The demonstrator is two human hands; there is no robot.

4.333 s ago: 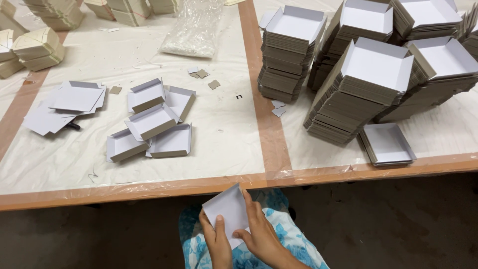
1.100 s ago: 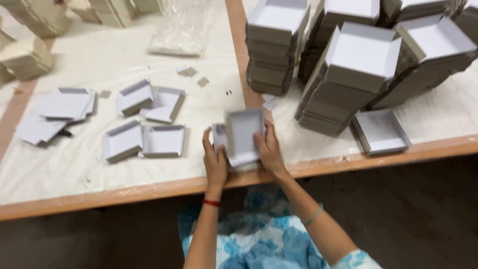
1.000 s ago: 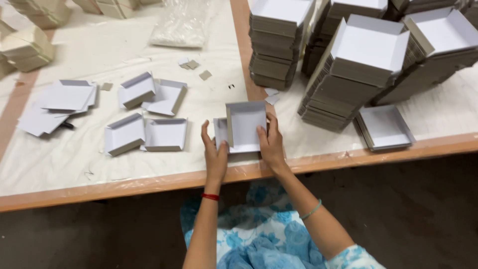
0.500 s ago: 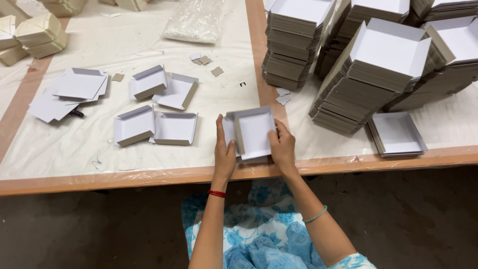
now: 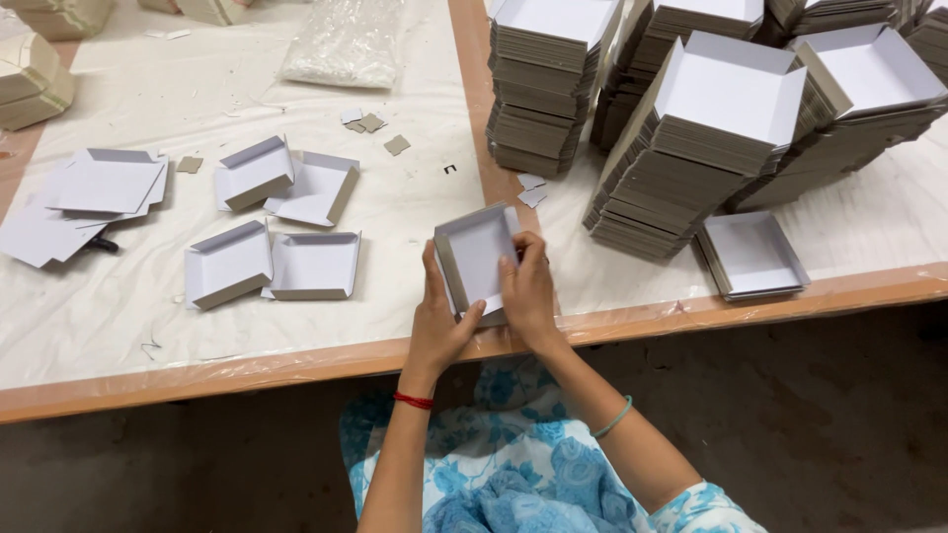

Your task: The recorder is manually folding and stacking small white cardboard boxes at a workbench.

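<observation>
Both my hands hold a small white-lined grey cardboard tray [image 5: 476, 255] over the table's front edge. My left hand [image 5: 437, 321] grips its lower left side, thumb on the inside face. My right hand [image 5: 528, 291] clasps its right wall. The tray is tilted, with its walls folded up. To the left lie several similar folded trays [image 5: 272, 232] on the white table cover [image 5: 395, 197].
Tall leaning stacks of nested trays [image 5: 691, 148] fill the right half of the table, with a low stack [image 5: 752, 255] near the front edge. Flat white card blanks [image 5: 84, 197] lie at far left. A clear plastic bag [image 5: 344, 41] and small card scraps [image 5: 370, 123] sit farther back.
The card piece came up from my lap onto the table, where it now has its walls folded up. My hands have shifted slightly along the tray's sides since half a second ago.
</observation>
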